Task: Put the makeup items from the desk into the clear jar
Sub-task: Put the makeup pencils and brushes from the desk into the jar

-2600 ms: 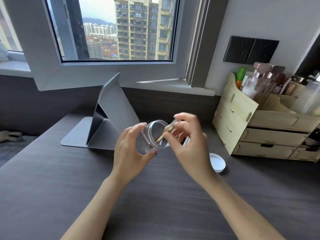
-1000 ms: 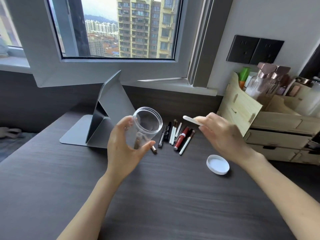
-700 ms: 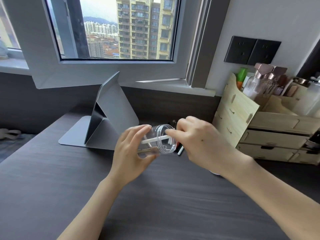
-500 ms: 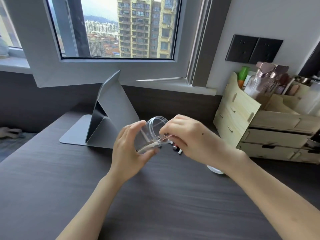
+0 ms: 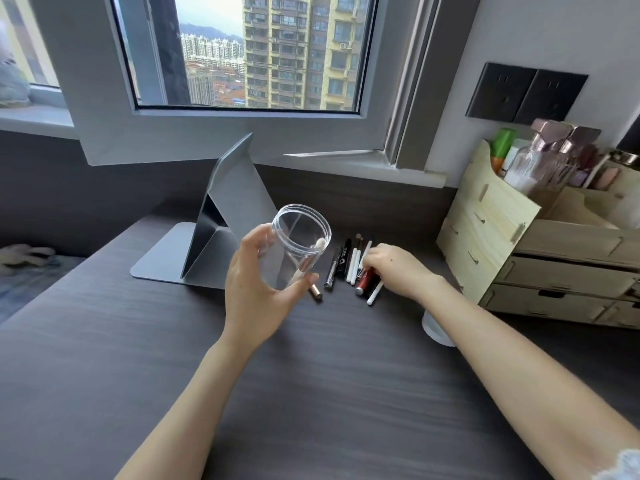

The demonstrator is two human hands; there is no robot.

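My left hand [image 5: 258, 289] holds the clear jar [image 5: 296, 242] above the dark desk [image 5: 311, 393], its open mouth tilted up toward me. A white stick lies slanted inside the jar. Just right of it a row of makeup items [image 5: 349, 265] lies on the desk: black and white pens, a brush, a red tube [image 5: 365, 280], and a gold-tipped one [image 5: 315, 291] partly behind the jar. My right hand [image 5: 394, 268] is down on the right end of the row, fingers curled over the red tube and a white pen; whether they grip one is hidden.
The jar's white lid [image 5: 436, 330] lies on the desk, mostly hidden under my right forearm. A wooden drawer organiser [image 5: 502, 244] with bottles stands at the right. A grey folding stand [image 5: 221, 237] sits behind the jar, below the window ledge.
My right hand has left a white stick in the jar and gone back down to the row of items. My left hand has tipped the jar's mouth upward.
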